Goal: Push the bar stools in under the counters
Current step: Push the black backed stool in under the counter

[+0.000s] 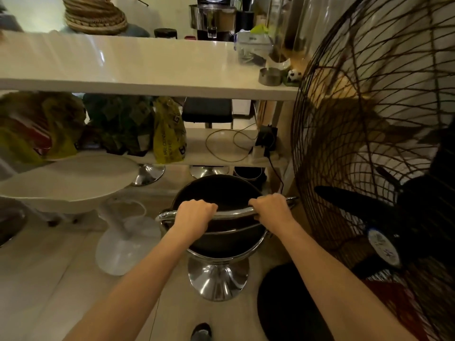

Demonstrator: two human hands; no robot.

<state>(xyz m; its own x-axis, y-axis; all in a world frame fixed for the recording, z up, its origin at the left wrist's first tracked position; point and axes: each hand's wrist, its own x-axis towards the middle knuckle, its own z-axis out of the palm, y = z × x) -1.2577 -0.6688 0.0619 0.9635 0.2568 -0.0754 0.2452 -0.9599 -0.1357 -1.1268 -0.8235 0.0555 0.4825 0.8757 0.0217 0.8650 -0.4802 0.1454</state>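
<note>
Both fists wrapped around chrome backrest rail [229, 212] of black bar stool [219, 193]: left hand [194, 214] at 9 o'clock end, right hand [270, 209] at 3 o'clock end, seat just beyond knuckles toward 12. Stool out on floor short of white counter [138, 67], lower shelf [221, 148] edge close ahead. Standing fan [374, 134] tight at 3 o'clock, white stool [66, 183] at 9, narrow lane between.

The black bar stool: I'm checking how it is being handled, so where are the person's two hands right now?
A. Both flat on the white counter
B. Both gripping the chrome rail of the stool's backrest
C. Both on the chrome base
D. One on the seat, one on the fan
B: the left hand and the right hand each curl round the chrome backrest rail of the black bar stool.
</note>
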